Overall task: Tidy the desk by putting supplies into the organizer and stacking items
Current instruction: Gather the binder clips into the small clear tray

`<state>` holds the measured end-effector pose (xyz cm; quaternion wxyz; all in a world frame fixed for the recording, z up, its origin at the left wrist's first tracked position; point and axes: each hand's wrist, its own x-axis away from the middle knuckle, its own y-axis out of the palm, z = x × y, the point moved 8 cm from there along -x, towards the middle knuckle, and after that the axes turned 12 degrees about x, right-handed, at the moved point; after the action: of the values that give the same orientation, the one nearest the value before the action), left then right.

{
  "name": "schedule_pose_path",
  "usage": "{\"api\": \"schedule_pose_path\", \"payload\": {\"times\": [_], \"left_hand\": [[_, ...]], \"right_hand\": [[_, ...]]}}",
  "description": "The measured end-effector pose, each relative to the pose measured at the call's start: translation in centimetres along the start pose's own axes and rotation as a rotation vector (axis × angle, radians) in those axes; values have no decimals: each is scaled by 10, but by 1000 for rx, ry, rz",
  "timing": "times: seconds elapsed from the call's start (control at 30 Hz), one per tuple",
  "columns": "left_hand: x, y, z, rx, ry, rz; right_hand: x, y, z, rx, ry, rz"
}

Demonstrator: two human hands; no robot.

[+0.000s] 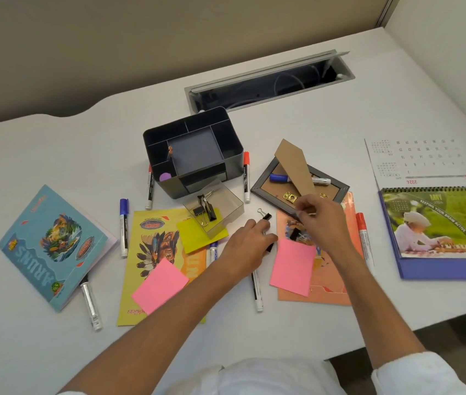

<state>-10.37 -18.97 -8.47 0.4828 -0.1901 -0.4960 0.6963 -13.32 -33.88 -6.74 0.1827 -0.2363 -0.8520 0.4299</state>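
The left hand [247,246] curls over a small black binder clip [266,217] on the white desk [55,352], near the dark grey compartmented organizer [194,149]. The right hand [321,216] seems to pinch something small and pale; what it is cannot be told.

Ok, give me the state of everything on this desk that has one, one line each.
Organizer: upright, mostly empty.
Clear drawer: pulled out, binder clips inside.
Picture frame: face down, stand flipped up.
Desk hatch: lid open.
Blue notebook: closed.
Left hand: gripping a binder clip.
Right hand: pinching something small.
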Motion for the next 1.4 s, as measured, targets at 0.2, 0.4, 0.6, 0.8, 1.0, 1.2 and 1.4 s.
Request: {"api": "schedule_pose_path", "payload": {"times": [0.2,0.4,0.6,0.8,1.0,1.2,1.4], "left_hand": [[-6,-1,-1,0,15,-42],[-6,-7,-5,68,-21,-3],[11,-37,-14,255,-24,282],[43,-81,-43,237,-111,601],[56,-91,-78,256,-272,590],[63,-96,-77,260,-281,594],[58,-88,-44,240,-145,556]], "right_hand": [[15,9,4,250,-68,-150],[26,31,-9,467,-154,-164],[25,34,-11,455,-146,-156],[20,25,-51,223,-210,-79],[13,45,-125,18,-349,-93],[17,59,-147,2,-392,-139],[27,25,-87,-7,-280,-72]]}}
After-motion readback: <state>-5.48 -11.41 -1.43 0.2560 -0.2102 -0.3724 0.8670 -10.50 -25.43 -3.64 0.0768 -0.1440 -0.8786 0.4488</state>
